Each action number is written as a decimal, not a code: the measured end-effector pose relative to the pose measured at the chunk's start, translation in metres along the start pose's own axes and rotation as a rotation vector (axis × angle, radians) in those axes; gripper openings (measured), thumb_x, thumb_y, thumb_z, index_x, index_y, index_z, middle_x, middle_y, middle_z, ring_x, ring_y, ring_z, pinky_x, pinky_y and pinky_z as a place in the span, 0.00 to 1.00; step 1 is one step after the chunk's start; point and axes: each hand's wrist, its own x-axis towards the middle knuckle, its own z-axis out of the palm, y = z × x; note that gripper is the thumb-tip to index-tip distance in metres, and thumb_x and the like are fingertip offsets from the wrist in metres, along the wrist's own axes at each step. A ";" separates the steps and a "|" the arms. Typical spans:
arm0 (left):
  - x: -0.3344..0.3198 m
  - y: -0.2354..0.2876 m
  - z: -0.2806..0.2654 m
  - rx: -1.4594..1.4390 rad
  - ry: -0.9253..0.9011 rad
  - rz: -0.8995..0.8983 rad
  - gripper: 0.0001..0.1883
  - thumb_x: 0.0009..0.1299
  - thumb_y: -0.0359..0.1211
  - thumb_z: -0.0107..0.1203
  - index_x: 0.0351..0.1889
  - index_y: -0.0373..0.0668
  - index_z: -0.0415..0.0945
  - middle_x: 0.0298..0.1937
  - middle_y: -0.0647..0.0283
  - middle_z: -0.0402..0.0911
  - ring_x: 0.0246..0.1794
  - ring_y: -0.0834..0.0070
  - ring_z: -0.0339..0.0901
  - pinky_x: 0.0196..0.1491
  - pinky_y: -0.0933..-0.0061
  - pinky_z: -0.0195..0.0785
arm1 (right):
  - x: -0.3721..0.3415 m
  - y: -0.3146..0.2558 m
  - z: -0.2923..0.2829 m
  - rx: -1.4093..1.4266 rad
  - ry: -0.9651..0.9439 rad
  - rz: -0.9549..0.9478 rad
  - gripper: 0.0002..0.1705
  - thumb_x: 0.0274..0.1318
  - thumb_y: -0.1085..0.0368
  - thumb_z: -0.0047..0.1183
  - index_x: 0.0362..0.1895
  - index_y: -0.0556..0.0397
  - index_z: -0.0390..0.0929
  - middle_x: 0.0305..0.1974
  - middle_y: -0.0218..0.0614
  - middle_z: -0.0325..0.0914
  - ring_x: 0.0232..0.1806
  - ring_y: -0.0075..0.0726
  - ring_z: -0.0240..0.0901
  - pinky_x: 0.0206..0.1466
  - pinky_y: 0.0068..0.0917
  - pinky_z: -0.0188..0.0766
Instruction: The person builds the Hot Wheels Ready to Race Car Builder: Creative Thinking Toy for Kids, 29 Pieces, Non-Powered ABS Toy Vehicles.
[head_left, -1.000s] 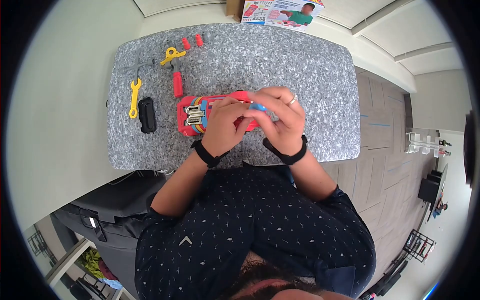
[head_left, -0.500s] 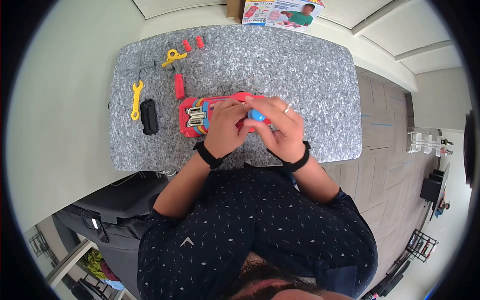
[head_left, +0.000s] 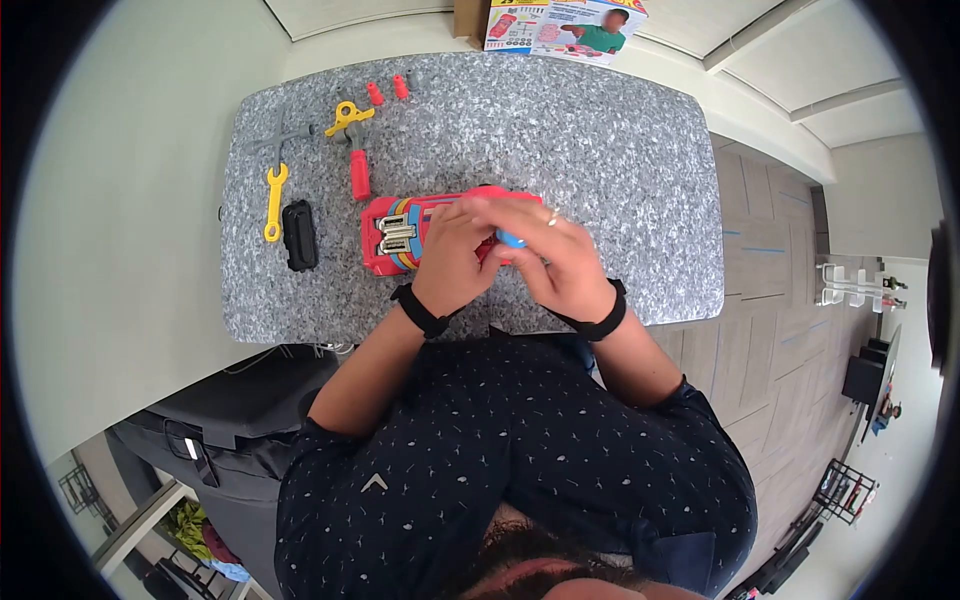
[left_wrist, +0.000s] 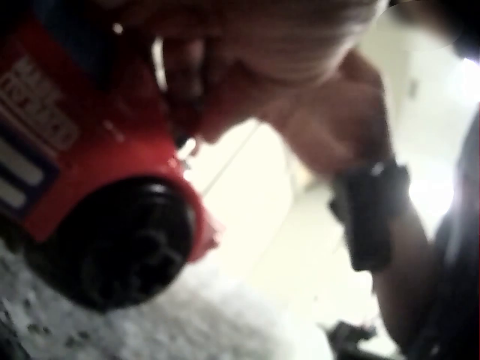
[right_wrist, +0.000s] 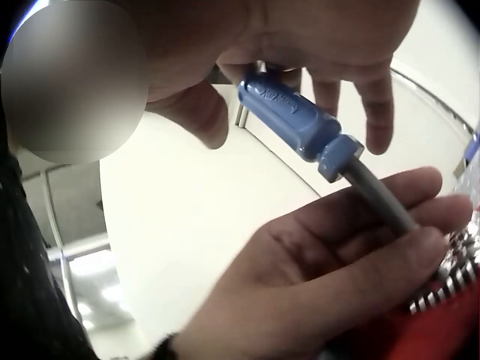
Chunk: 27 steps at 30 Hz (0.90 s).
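A toy screwdriver with a blue handle [right_wrist: 289,116] and grey shaft [right_wrist: 379,196] stands tilted, its tip end down at the red toy car [head_left: 378,264]. My left hand [head_left: 452,255] lies over the car and pinches the lower shaft between thumb and fingers. Above it, my right hand [head_left: 562,262] arches over the handle's end. In the right wrist view its thumb stands apart from the handle and its fingers hang fairly straight. The car's black wheel [left_wrist: 120,247] shows in the left wrist view. The screwdriver's tip is hidden.
Left of the car lie a black plastic part [head_left: 298,235], a yellow wrench [head_left: 275,203], a grey cross-shaped tool [head_left: 281,136] and a red-handled hammer [head_left: 360,175]. A yellow piece [head_left: 348,118] and two red cones [head_left: 400,87] lie farther back. A printed box [head_left: 565,30] stands behind the table.
My right hand has loosened its fingers from the blue handle and reaches farther over it, hiding more of it. My left hand keeps its place on the shaft and car.
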 end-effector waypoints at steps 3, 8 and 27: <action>0.003 -0.001 0.000 -0.011 -0.034 -0.009 0.14 0.66 0.27 0.70 0.50 0.43 0.88 0.47 0.61 0.90 0.53 0.58 0.84 0.55 0.54 0.66 | 0.003 0.001 0.014 -0.111 0.138 0.047 0.28 0.69 0.73 0.65 0.72 0.52 0.84 0.64 0.47 0.88 0.63 0.58 0.86 0.67 0.44 0.83; 0.005 0.003 -0.007 -0.006 -0.081 -0.031 0.20 0.67 0.29 0.73 0.58 0.44 0.87 0.50 0.60 0.90 0.54 0.58 0.85 0.56 0.53 0.68 | 0.007 -0.015 -0.017 -0.172 0.050 0.044 0.26 0.66 0.72 0.70 0.68 0.52 0.87 0.59 0.46 0.90 0.57 0.53 0.89 0.60 0.41 0.85; 0.025 -0.005 -0.014 0.401 -0.227 -0.088 0.39 0.66 0.24 0.73 0.79 0.54 0.80 0.84 0.57 0.73 0.84 0.48 0.66 0.85 0.39 0.52 | -0.082 0.102 -0.035 -0.522 0.179 0.800 0.23 0.61 0.56 0.77 0.52 0.59 0.88 0.33 0.47 0.88 0.36 0.57 0.88 0.43 0.49 0.84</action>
